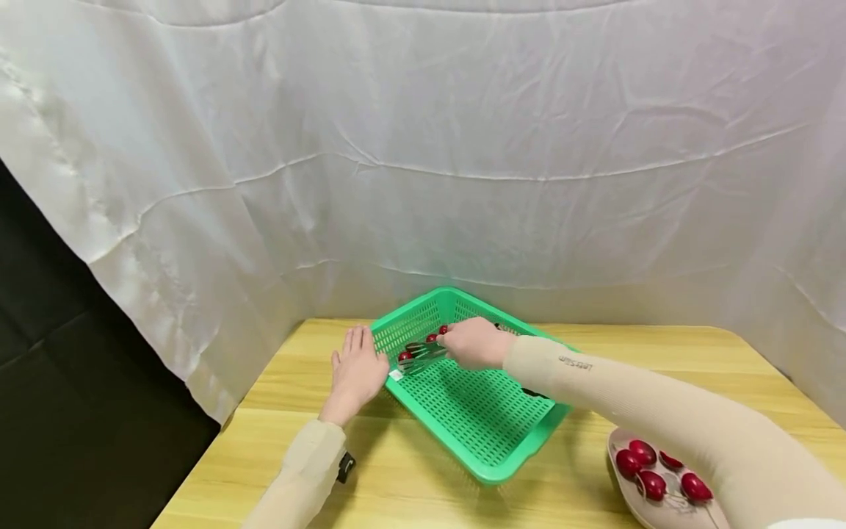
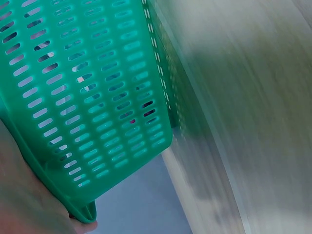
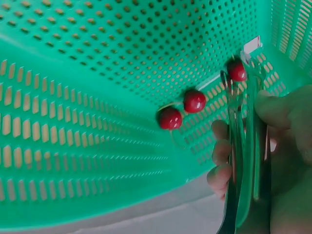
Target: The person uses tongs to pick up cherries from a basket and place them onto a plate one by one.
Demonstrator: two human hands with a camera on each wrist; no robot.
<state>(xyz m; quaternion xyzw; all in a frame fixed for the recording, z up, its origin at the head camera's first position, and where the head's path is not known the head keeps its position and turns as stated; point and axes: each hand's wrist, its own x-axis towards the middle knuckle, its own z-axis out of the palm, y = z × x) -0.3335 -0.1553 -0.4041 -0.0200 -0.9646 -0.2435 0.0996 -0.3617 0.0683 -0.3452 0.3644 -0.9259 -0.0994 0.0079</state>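
Note:
My right hand (image 1: 477, 343) reaches into a green plastic basket (image 1: 489, 472) and grips a pair of metal tongs (image 3: 246, 180). Between the tongs' tips shows one red cherry (image 3: 237, 70), beside the basket's wall. Two more cherries lie a little apart from the tongs, one round and glossy (image 3: 194, 101), the other with a thin stem (image 3: 169, 118). At the basket's left corner, my left hand (image 1: 359, 373) rests on the rim, fingers straight and pointing away. Its edge lies along the rim in the left wrist view.
A pale plate (image 1: 636, 505) with several red cherries (image 1: 651, 485) stands at the front right, partly behind my right sleeve (image 1: 634, 411). Beneath everything is a wooden table (image 1: 284, 397). A white curtain (image 1: 463, 147) hangs behind it, and a dark surface (image 1: 79, 411) lies at the left.

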